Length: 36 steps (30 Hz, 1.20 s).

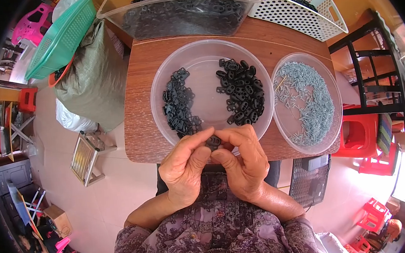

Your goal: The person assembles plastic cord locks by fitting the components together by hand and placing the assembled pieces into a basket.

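Both my hands meet at the near rim of a round clear plastic tray (208, 78). Between their fingertips is a small black plastic piece (213, 142) with holes in it. My left hand (185, 163) pinches it from the left with thumb and forefinger, and my right hand (243, 159) grips it from the right. Fingers cover part of the piece. Inside the tray lie two heaps: flat black plastic parts (178, 102) on the left, and rounded black plastic parts with holes (242, 92) on the right.
A second clear tray (285, 134) at the right holds many small silvery screws (312, 101) and a thin yellowish stick. Behind stand a clear bin (180, 21) of black parts and a white perforated basket (294, 17). A sack (96, 77) and green basket (62, 40) are left of the wooden table (139, 112).
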Available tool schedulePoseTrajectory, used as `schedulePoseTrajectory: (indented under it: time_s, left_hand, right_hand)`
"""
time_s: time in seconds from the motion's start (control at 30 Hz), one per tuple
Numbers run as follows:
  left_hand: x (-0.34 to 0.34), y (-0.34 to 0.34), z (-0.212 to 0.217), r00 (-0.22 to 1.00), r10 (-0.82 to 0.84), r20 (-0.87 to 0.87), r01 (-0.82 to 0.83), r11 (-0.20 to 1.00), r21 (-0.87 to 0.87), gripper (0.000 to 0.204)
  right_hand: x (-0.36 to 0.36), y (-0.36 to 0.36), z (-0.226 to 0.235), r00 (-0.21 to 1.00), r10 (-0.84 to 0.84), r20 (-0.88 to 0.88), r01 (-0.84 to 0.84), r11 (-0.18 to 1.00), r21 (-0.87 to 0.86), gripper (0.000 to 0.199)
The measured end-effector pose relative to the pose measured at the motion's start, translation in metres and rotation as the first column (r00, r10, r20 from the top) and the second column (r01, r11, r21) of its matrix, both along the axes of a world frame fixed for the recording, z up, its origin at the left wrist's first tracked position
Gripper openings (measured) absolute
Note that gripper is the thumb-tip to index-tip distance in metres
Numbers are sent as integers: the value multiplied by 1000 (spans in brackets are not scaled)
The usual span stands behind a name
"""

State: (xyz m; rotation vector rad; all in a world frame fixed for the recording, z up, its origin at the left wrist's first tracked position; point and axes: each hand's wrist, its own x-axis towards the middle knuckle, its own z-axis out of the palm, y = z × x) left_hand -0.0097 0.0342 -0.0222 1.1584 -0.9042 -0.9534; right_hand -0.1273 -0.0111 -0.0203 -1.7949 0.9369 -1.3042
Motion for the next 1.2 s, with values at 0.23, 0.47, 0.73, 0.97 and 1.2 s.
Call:
schedulePoseTrajectory:
  time_s: [0.23,0.47,0.73,0.97,1.2]
  left_hand:
    - [-1,-1,-6,996,15,92,-11,999,-40,32]
    - [-4,-1,-9,994,34,105,-27,997,-66,33]
    - [-10,-11,-12,940,154,305,-80,967,-240,21]
    - [-9,-9,-8,971,107,215,-61,976,-209,23]
    - [-7,-5,3,998,68,9,-66,985,-157,26]
  right_hand:
    - [0,2,-1,997,-43,-65,41,999,-26,26]
    - [1,0,-2,997,-46,-68,38,992,-120,23]
    - [1,-1,-5,997,-68,-47,61,988,-144,22]
    - [1,0,-4,998,-52,-29,48,990,-129,25]
    - [3,0,11,999,31,28,-31,999,-19,36]
